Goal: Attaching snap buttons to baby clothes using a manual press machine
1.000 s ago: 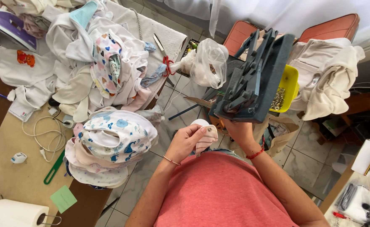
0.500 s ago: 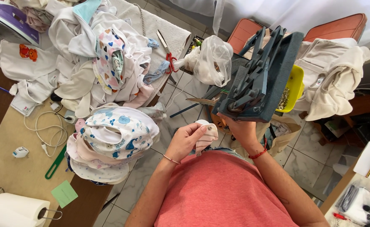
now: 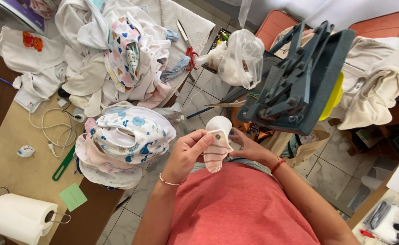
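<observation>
With both hands pinching, left hand (image 3: 188, 154) — right hand (image 3: 249, 147) — bib (image 3: 217, 145).

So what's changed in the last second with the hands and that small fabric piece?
Little. The left hand still pinches the small pink-and-white fabric piece, now turned so its snap faces the camera. The right hand stays behind it under the grey press. The bib pile hasn't moved.

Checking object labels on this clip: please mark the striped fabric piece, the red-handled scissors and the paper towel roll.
striped fabric piece (image 3: 216, 152), head view, on its pink-striped lower half.
red-handled scissors (image 3: 189, 55), head view, on the red handles.
paper towel roll (image 3: 16, 218), head view, on its white side.
</observation>
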